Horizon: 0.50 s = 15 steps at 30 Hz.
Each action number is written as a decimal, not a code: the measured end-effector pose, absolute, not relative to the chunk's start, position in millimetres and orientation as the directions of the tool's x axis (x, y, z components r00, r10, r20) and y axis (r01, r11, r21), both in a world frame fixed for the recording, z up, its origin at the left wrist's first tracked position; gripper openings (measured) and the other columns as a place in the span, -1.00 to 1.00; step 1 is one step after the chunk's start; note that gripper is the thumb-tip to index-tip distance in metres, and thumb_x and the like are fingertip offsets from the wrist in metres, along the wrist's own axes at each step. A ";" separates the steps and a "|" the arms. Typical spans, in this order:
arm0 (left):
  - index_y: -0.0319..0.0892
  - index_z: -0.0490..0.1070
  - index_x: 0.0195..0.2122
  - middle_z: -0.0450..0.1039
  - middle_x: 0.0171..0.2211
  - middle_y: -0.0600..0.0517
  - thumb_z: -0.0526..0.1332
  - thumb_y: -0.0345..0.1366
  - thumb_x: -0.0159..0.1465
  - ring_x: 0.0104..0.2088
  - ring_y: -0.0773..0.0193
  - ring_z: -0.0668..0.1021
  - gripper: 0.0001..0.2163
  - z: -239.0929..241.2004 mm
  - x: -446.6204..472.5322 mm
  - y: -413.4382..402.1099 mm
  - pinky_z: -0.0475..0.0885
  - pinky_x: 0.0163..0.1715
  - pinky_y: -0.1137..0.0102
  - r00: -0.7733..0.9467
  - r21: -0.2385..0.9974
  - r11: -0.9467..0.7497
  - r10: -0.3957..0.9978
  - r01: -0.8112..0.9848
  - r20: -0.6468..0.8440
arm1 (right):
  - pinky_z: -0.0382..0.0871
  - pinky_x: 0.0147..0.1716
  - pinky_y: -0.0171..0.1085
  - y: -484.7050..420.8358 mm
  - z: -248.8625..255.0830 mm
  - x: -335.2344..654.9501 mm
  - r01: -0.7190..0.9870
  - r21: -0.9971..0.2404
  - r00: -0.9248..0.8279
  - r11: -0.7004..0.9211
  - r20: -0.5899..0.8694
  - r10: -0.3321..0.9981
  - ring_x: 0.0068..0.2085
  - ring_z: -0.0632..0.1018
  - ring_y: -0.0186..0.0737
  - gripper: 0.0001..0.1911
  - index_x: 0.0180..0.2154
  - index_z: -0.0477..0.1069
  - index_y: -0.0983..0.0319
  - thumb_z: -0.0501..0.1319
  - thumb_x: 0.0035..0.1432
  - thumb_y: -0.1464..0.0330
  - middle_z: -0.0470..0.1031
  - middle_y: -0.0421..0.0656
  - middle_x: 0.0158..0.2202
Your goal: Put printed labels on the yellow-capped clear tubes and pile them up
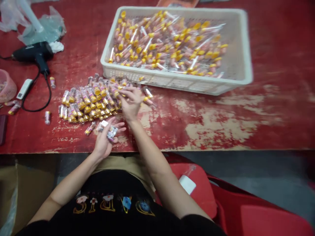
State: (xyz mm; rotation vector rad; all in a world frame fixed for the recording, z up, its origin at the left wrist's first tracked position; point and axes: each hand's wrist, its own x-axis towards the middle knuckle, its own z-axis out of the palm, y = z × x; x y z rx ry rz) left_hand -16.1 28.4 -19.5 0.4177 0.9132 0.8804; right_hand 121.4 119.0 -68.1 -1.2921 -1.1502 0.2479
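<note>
Loose tubes close to the table point(221, 124) edge
At lower centre-left the left hand point(106, 139) cups a few wrapped tubes point(110, 131) on half-open fingers, so they may slide off; the right hand point(130, 102) curls into the pile point(90, 100), grip unclear, and could scatter it

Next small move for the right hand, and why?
Likely pinch one yellow-capped tube from the pile and bring it to the left hand. The right hand has its fingertips at the pile's edge, and the left hand lies palm-up holding a few wrapped pieces.
</note>
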 end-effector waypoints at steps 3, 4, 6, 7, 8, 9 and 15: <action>-0.23 0.42 0.09 0.59 -0.07 -0.26 0.28 -0.19 0.30 -0.13 0.11 0.67 -0.63 -21.9 -25.7 28.1 0.16 -0.66 0.62 0.267 0.659 0.604 0.794 -0.448 -0.546 | 0.34 0.13 -0.06 122.9 -72.7 140.5 0.476 -0.814 0.343 0.332 0.519 0.783 0.03 0.48 -0.17 -0.80 -0.10 0.53 0.12 0.23 0.23 0.37 0.50 -0.14 -0.06; -0.24 0.43 0.07 0.59 -0.06 -0.26 0.28 -0.20 0.30 -0.12 0.11 0.66 -0.65 -23.3 -28.3 28.5 0.17 -0.67 0.62 0.255 0.667 0.603 0.795 -0.437 -0.551 | 0.34 0.12 -0.07 117.4 -74.1 151.2 0.506 -0.816 0.357 0.279 0.493 0.793 0.04 0.46 -0.16 -0.78 -0.08 0.51 0.14 0.19 0.25 0.39 0.49 -0.12 -0.04; -0.24 0.45 0.02 0.59 -0.06 -0.26 0.30 -0.22 0.29 -0.12 0.11 0.66 -0.68 -26.2 -31.6 29.1 0.16 -0.67 0.62 0.253 0.678 0.607 0.792 -0.414 -0.555 | 0.30 0.12 -0.05 102.4 -76.4 175.7 0.575 -0.816 0.458 0.060 0.381 0.803 0.06 0.42 -0.10 -0.76 -0.09 0.49 0.20 0.10 0.27 0.45 0.45 -0.05 -0.04; -0.23 0.46 -0.01 0.60 -0.07 -0.25 0.32 -0.22 0.27 -0.13 0.12 0.67 -0.70 -27.5 -31.8 29.3 0.16 -0.67 0.63 0.259 0.683 0.611 0.790 -0.400 -0.555 | 0.27 0.14 -0.02 94.7 -77.0 187.6 0.596 -0.800 0.503 -0.069 0.305 0.809 0.08 0.39 -0.06 -0.74 -0.08 0.47 0.23 0.08 0.25 0.48 0.42 0.00 -0.02; -0.22 0.46 -0.03 0.60 -0.09 -0.23 0.34 -0.22 0.26 -0.14 0.13 0.67 -0.71 -28.7 -31.0 29.5 0.16 -0.68 0.63 0.269 0.690 0.614 0.789 -0.383 -0.552 | 0.23 0.15 0.01 87.5 -77.2 198.0 0.608 -0.774 0.530 -0.176 0.231 0.816 0.09 0.36 -0.01 -0.72 -0.07 0.45 0.27 0.08 0.23 0.51 0.40 0.05 0.00; -0.21 0.48 -0.05 0.61 -0.10 -0.21 0.35 -0.22 0.24 -0.15 0.14 0.67 -0.71 -30.0 -28.9 30.1 0.16 -0.68 0.64 0.284 0.700 0.615 0.788 -0.363 -0.546 | 0.21 0.16 0.03 81.3 -77.1 206.3 0.615 -0.748 0.536 -0.248 0.167 0.827 0.10 0.34 0.03 -0.69 -0.04 0.42 0.31 0.10 0.19 0.53 0.39 0.09 0.02; -0.18 0.51 -0.08 0.63 -0.16 -0.14 0.39 -0.18 0.19 -0.19 0.18 0.67 -0.69 -42.9 6.8 47.4 0.17 -0.70 0.66 0.377 0.773 0.574 0.802 -0.270 -0.464 | 0.36 0.00 -0.11 49.9 -66.9 248.3 0.643 -0.703 0.574 -0.304 0.179 0.799 -0.09 0.44 -0.09 -0.63 0.01 0.42 0.33 0.17 0.14 0.58 0.49 0.02 -0.12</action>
